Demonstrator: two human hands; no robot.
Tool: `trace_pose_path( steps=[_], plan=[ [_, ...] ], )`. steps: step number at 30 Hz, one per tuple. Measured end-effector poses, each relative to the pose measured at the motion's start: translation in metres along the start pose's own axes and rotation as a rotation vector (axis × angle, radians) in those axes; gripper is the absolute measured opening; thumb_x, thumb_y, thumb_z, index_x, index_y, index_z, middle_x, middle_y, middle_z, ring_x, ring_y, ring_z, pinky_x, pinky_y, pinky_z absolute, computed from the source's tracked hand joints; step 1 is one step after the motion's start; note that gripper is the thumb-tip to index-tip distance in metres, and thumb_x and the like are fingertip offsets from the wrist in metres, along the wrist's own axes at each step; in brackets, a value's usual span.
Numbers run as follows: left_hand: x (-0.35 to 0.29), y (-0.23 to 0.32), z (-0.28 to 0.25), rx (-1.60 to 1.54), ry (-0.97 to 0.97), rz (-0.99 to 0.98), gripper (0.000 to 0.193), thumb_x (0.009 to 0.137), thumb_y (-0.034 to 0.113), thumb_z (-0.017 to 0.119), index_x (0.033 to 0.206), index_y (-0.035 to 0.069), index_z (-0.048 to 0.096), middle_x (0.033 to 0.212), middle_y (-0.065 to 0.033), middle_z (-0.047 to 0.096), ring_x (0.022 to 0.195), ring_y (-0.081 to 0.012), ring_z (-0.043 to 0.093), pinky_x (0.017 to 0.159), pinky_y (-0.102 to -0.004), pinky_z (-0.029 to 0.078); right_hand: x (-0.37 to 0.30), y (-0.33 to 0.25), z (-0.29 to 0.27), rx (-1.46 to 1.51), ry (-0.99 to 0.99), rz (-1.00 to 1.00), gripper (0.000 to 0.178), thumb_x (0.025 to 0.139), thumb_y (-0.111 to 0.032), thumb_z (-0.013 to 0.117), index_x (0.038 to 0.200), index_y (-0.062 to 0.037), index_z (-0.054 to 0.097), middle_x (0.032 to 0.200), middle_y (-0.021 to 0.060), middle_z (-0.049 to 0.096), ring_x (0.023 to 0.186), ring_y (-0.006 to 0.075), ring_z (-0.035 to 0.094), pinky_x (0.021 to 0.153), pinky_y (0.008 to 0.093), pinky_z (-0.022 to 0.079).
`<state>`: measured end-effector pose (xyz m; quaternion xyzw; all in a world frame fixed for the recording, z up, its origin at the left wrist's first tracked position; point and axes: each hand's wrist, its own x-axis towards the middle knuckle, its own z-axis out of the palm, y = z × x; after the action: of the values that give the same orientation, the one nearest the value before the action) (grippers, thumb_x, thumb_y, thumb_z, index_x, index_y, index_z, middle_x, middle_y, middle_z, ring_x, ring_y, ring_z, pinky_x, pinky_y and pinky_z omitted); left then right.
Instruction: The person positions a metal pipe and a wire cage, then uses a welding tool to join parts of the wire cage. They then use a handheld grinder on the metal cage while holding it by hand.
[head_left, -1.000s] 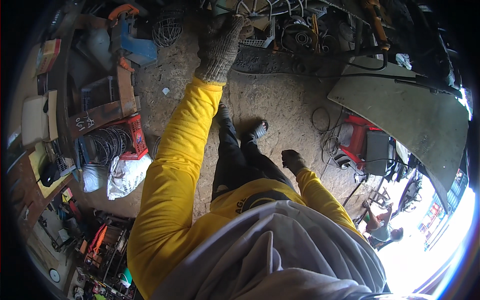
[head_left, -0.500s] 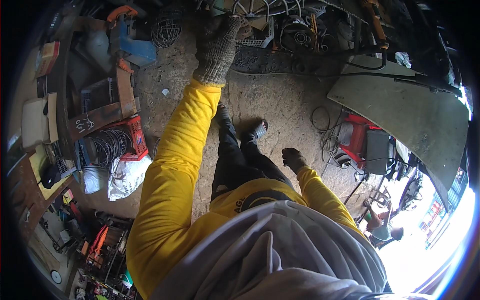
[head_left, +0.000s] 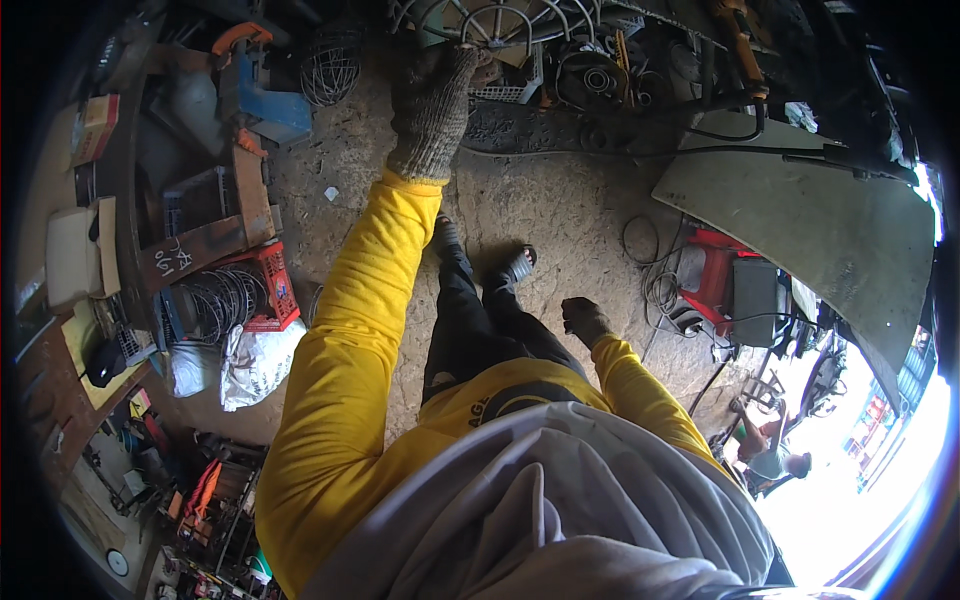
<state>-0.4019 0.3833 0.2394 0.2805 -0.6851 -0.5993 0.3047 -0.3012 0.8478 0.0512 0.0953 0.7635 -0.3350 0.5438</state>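
My left hand [head_left: 435, 115], in a grey knit glove, reaches far forward at the top of the view. Its fingertips lie in deep shade and are partly hidden. They meet the near edge of a frame of bent metal rods [head_left: 529, 33], whose arches fan out past the hand, and the hand looks closed on it. My right hand [head_left: 587, 318] hangs low beside my right leg, fingers curled in, with nothing visible in it. Past the rod frame are a white plastic basket [head_left: 529, 88] and dark round metal parts [head_left: 597, 78].
At left stand a blue metal piece [head_left: 275, 112], a rusty beam [head_left: 190, 252], a red crate [head_left: 279, 278] and white sacks [head_left: 255, 370]. A large sheet panel [head_left: 800, 205] juts in at right above a red container [head_left: 710, 277] and loose cables [head_left: 660, 290]. Another person [head_left: 770, 445] sits at lower right.
The whole view has tipped slightly, so the rod frame and my left hand sit a little lower in it. My right hand has stayed nearly still.
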Motion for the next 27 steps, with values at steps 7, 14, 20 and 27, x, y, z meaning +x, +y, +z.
trace_pose_path(
  steps=[7, 14, 20, 27],
  plan=[
    [-0.001, 0.001, -0.002, -0.422, -0.105, 0.004, 0.031, 0.092, 0.036, 0.071, 0.103, 0.007, 0.074, 0.092, -0.0022, 0.076, 0.081, -0.0129, 0.069, 0.077, -0.0304, 0.052, 0.005, 0.002, 0.009, -0.113, -0.022, -0.047, 0.038, 0.097, -0.036, 0.056, 0.104, -0.0006, 0.068, 0.084, 0.0113, 0.070, 0.069, 0.0200, 0.066, 0.066, 0.0361, 0.054],
    [0.004, -0.012, -0.010, -0.021, -0.025, 0.110, 0.027, 0.098, 0.030, 0.062, 0.101, 0.005, 0.072, 0.096, -0.0040, 0.074, 0.086, -0.0168, 0.067, 0.082, -0.0334, 0.051, -0.016, -0.079, -0.034, 0.156, 0.201, -0.312, 0.034, 0.099, -0.033, 0.056, 0.099, -0.0010, 0.068, 0.076, 0.0071, 0.065, 0.068, 0.0181, 0.063, 0.064, 0.0344, 0.052],
    [0.005, 0.011, -0.004, -0.385, -0.106, -0.147, 0.027, 0.096, 0.017, 0.063, 0.109, -0.007, 0.065, 0.105, -0.0179, 0.070, 0.091, -0.0241, 0.070, 0.085, -0.0345, 0.057, -0.064, -0.199, -0.185, -0.083, 0.905, -0.750, 0.030, 0.099, -0.031, 0.057, 0.114, -0.0072, 0.067, 0.091, 0.0131, 0.070, 0.081, 0.0251, 0.067, 0.076, 0.0333, 0.053],
    [0.006, -0.008, 0.005, -0.490, -0.114, -0.132, 0.028, 0.097, 0.017, 0.064, 0.110, -0.008, 0.063, 0.104, -0.0174, 0.069, 0.090, -0.0264, 0.070, 0.087, -0.0374, 0.058, -0.160, -0.296, -0.305, 0.566, 0.894, -0.902, 0.048, 0.096, -0.033, 0.065, 0.124, 0.0055, 0.060, 0.098, 0.0116, 0.067, 0.083, 0.0186, 0.067, 0.075, 0.0309, 0.057]
  ],
)
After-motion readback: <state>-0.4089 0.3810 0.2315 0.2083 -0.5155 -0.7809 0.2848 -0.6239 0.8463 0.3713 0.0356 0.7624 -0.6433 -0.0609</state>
